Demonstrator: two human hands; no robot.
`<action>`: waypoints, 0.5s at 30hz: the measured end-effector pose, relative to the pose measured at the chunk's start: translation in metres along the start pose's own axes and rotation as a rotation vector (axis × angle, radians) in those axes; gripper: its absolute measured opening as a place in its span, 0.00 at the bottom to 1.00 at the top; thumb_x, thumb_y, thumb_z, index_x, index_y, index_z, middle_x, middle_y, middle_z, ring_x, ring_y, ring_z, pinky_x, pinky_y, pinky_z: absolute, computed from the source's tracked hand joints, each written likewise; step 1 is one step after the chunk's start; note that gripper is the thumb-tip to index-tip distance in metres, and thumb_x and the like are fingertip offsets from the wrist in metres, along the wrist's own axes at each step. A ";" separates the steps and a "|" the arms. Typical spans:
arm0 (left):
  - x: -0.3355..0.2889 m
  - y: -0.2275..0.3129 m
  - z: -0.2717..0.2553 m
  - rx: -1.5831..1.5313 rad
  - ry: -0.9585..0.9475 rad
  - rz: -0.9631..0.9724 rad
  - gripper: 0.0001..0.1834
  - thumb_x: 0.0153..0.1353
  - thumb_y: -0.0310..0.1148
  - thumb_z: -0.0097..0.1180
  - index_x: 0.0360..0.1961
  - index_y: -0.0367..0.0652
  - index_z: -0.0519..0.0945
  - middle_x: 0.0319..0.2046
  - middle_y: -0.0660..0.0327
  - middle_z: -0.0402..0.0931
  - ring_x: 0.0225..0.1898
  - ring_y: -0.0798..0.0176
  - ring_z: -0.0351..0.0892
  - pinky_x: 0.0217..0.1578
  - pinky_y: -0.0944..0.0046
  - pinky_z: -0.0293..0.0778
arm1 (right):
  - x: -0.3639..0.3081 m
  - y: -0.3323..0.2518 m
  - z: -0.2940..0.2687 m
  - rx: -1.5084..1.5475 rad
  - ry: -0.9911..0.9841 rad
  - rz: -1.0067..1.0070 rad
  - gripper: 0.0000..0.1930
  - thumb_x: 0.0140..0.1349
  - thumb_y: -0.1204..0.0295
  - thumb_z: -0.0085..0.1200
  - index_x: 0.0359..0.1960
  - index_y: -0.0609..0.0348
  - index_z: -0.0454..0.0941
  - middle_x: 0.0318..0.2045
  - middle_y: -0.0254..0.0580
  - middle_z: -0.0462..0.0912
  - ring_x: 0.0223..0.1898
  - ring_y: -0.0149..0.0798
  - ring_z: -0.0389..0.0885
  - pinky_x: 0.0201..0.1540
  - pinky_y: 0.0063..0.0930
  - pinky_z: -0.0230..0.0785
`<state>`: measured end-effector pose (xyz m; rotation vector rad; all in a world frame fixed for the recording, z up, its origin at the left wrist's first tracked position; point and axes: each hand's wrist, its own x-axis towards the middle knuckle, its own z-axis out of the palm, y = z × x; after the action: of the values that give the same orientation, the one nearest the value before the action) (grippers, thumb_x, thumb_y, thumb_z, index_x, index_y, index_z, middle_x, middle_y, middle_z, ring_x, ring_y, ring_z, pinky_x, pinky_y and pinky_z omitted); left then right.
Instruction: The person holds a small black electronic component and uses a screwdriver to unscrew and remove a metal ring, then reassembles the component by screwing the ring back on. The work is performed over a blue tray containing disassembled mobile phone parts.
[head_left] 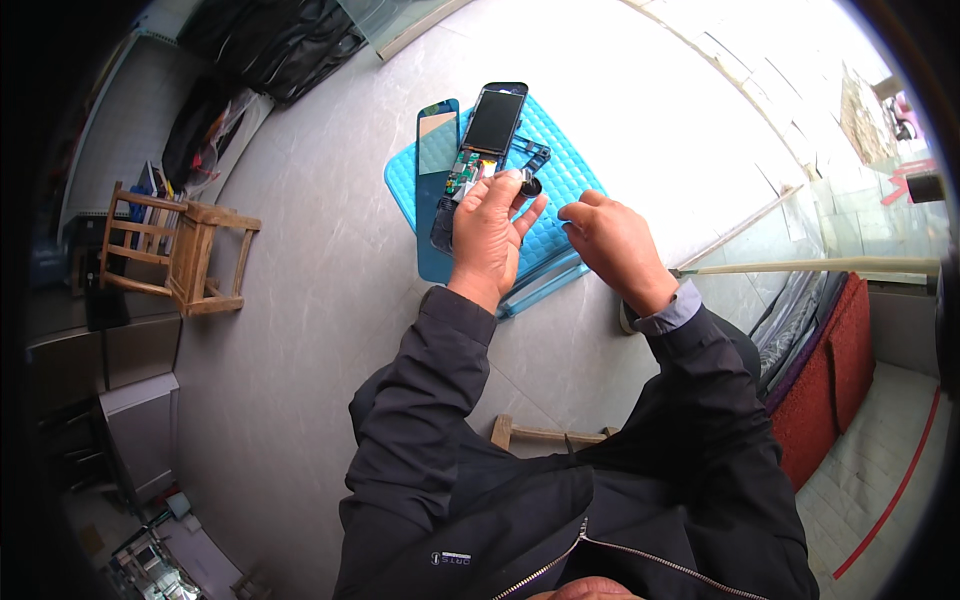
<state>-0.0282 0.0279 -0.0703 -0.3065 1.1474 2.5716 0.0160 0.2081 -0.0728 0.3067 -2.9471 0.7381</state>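
My left hand [487, 238] pinches a small round black part [531, 187] with a silvery bit at its top. To its right my right hand [622, 246] is closed, thumb and forefinger together; whatever they hold, if anything, is too small to make out. Beyond and partly under my left hand lies an opened electronic device, with a dark screen [495, 122] and a green circuit board [464, 172]. Left of it lies a long, glossy mirror-like panel [437, 150]. A black bracket-like piece [536, 154] rests right of the screen. All lie on a blue quilted-top stool [565, 178].
A wooden chair [190, 245] stands on the grey tiled floor [300, 200] at left. Part of a wooden seat [503, 432] shows between my legs. Right of me are a red rolled mat [825, 385] and a pale pole [800, 266]. Black plastic sheeting [275, 45] lies far left.
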 end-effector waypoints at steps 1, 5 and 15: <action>0.001 0.005 -0.001 -0.012 -0.004 0.016 0.07 0.72 0.32 0.64 0.45 0.43 0.79 0.41 0.64 0.80 0.44 0.69 0.81 0.56 0.54 0.85 | 0.000 0.000 0.001 -0.012 -0.003 -0.006 0.04 0.65 0.71 0.60 0.39 0.52 0.86 0.35 0.44 0.84 0.37 0.53 0.88 0.39 0.49 0.81; 0.002 0.025 -0.001 -0.050 0.014 0.078 0.06 0.73 0.32 0.64 0.44 0.43 0.80 0.40 0.63 0.81 0.44 0.69 0.82 0.56 0.54 0.85 | 0.002 -0.002 0.006 -0.108 -0.023 -0.056 0.04 0.64 0.73 0.62 0.39 0.54 0.87 0.36 0.42 0.83 0.35 0.51 0.87 0.37 0.44 0.81; -0.017 0.045 0.008 0.087 -0.028 0.218 0.09 0.73 0.32 0.64 0.47 0.40 0.80 0.42 0.62 0.82 0.43 0.69 0.84 0.54 0.61 0.86 | 0.004 -0.005 0.012 -0.228 -0.030 -0.186 0.01 0.59 0.77 0.58 0.32 0.59 0.79 0.36 0.45 0.79 0.29 0.51 0.87 0.30 0.45 0.81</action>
<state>-0.0292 0.0022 -0.0287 -0.1311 1.3457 2.6901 0.0129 0.1978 -0.0807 0.5649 -2.9385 0.3746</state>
